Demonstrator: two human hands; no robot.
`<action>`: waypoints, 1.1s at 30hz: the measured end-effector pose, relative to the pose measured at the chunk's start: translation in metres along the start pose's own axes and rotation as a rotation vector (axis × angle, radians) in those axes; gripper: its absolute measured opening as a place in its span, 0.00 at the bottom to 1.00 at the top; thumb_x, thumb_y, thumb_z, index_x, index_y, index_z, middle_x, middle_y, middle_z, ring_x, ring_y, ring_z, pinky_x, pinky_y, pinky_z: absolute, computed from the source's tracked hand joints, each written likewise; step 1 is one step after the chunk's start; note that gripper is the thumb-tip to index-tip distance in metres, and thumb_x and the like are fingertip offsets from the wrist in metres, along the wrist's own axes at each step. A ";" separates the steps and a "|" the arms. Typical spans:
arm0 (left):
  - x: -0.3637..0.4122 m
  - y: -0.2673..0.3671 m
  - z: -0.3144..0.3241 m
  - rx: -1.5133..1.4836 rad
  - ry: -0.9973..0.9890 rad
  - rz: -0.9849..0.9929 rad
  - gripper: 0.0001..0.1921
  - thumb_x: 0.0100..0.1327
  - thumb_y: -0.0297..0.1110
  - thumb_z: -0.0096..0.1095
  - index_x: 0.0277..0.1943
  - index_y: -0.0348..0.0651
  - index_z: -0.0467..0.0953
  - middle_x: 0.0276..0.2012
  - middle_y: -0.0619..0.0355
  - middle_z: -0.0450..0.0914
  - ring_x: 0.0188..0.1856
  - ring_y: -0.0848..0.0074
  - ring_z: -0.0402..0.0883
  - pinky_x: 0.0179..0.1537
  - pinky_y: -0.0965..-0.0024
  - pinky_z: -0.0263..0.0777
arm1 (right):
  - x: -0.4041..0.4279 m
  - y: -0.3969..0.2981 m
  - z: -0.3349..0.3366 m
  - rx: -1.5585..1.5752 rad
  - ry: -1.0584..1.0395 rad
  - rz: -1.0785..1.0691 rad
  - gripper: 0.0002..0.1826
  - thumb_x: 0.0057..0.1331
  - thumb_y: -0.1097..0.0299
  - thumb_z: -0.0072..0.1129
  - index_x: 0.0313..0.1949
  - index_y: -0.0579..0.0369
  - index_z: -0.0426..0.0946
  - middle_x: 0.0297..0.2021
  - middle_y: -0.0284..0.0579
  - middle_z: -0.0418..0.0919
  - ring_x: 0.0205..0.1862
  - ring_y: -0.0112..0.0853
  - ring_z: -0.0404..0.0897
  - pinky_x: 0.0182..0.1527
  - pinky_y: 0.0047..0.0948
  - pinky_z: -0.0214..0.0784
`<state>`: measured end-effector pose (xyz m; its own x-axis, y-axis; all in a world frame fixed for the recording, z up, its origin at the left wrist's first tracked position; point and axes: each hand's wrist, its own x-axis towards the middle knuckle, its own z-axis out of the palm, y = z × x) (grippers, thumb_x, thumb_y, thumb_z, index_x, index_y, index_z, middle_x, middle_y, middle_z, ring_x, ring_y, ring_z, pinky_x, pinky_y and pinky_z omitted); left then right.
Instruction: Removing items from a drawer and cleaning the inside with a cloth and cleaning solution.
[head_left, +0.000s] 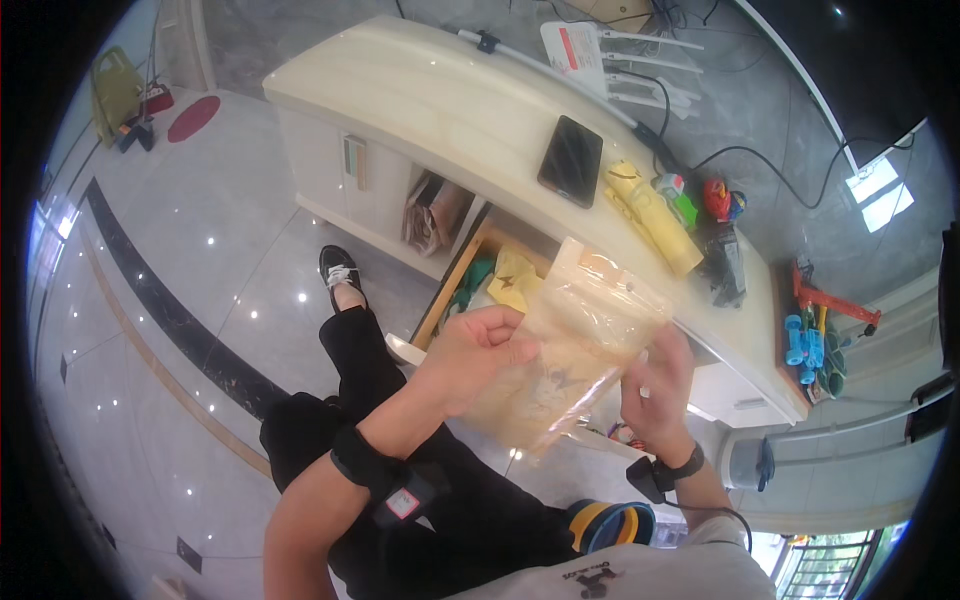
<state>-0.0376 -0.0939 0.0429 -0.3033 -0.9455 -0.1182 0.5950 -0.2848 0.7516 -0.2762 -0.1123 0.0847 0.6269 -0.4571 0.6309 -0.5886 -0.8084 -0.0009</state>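
Note:
A clear plastic zip bag (592, 322) with a cream-coloured top strip is stretched between my two hands. My left hand (480, 349) pinches its left edge between thumb and fingers. At its right edge, my right hand (661, 382) grips the plastic and looks slightly blurred. Something pale yellow seems to lie inside or behind the film; which of the two I cannot tell. Beneath the bag, a pulled-out drawer (435, 322) of the white cabinet holds a yellow item (514, 279) with a dark mark and green stuff (471, 283). The bag hides part of the drawer.
On the cream countertop (420, 75) lie a black phone (571, 161), a yellow rolled item (652, 217), small toys (721, 201) and a crumpled dark wrapper (726, 266). A white router (576, 56) stands behind. A blue-and-yellow round container (611, 525) is beside my legs.

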 end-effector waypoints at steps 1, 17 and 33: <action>0.001 -0.002 0.000 -0.001 -0.001 0.000 0.11 0.57 0.23 0.59 0.44 0.34 0.72 0.38 0.56 0.79 0.38 0.79 0.78 0.42 0.76 0.72 | 0.001 -0.003 0.005 -0.001 -0.001 0.000 0.20 0.49 0.82 0.57 0.43 0.50 0.74 0.53 0.51 0.65 0.55 0.41 0.66 0.55 0.37 0.58; -0.002 0.007 0.000 -0.337 0.051 -0.003 0.11 0.59 0.20 0.53 0.46 0.34 0.71 0.40 0.56 0.77 0.42 0.77 0.76 0.44 0.77 0.69 | -0.013 -0.030 0.021 1.486 -0.296 0.994 0.38 0.57 0.70 0.59 0.63 0.58 0.48 0.58 0.43 0.61 0.59 0.31 0.61 0.60 0.32 0.55; -0.015 0.042 -0.011 0.004 0.227 0.260 0.13 0.60 0.33 0.59 0.45 0.34 0.75 0.37 0.59 0.79 0.36 0.82 0.77 0.38 0.79 0.70 | -0.013 -0.046 0.011 1.268 -0.646 0.806 0.22 0.59 0.73 0.58 0.52 0.62 0.67 0.41 0.39 0.75 0.40 0.20 0.72 0.42 0.22 0.67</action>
<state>0.0006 -0.0932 0.0694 0.0319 -0.9975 -0.0631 0.6278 -0.0291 0.7778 -0.2517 -0.0736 0.0679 0.6718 -0.6940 -0.2589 -0.2834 0.0821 -0.9555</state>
